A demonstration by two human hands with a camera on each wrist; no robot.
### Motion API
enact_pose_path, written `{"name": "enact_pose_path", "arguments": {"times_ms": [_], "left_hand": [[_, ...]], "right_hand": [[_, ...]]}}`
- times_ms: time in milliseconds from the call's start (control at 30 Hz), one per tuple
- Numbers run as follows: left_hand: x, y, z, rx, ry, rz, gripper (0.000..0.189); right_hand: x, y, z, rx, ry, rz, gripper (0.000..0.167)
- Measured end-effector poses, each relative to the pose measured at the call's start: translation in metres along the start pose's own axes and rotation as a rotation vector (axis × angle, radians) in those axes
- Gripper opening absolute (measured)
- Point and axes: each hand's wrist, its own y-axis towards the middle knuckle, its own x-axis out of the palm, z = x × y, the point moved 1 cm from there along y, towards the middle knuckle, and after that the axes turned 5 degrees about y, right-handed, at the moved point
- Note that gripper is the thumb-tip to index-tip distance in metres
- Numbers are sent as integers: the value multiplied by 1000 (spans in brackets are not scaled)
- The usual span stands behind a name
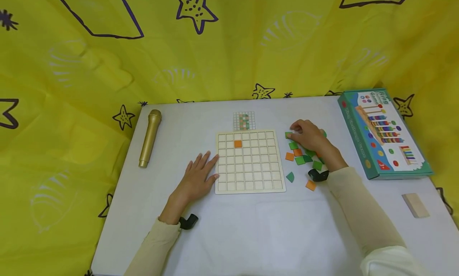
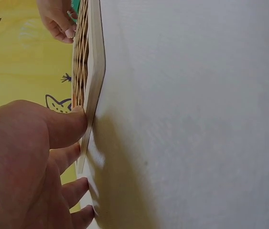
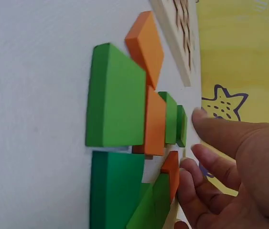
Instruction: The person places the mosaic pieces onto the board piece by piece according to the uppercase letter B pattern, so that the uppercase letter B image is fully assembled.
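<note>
A square wooden grid board [image 1: 251, 161] lies on the table, with one orange tile [image 1: 238, 144] in a cell of its second row. My left hand [image 1: 197, 178] rests at the board's left edge, fingers spread, the thumb touching the rim in the left wrist view. To the right of the board, my right hand [image 1: 308, 135] hovers over a loose cluster of green and orange tiles. Its thumb and forefinger are apart near a green square tile [image 1: 288, 135], and no piece shows between them in the right wrist view. The palm hides part of the cluster.
A small printed pattern card [image 1: 244, 121] lies behind the board. A gold microphone [image 1: 150, 138] is at the left, a boxed ring game [image 1: 385, 134] at the right, and a wooden block [image 1: 415, 205] near the right edge. Yellow patterned cloth [image 1: 229, 48] hangs behind.
</note>
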Motion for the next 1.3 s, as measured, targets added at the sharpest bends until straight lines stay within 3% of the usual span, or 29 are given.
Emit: {"name": "enact_pose_path", "arguments": {"times_ms": [133, 267, 900, 1300], "left_hand": [[0, 0, 0, -5, 3, -12, 66], [-1, 0, 0, -7, -1, -13, 66], [1, 0, 1, -9, 6, -3, 66], [1, 0, 0, -18, 18, -23, 65]], "right_hand": [[0, 0, 1, -5, 60, -35, 46], [1, -1, 0, -20, 45, -56, 45], [12, -1, 1, -76, 5, 3, 36], [20, 3, -26, -115, 94, 21, 39]]}}
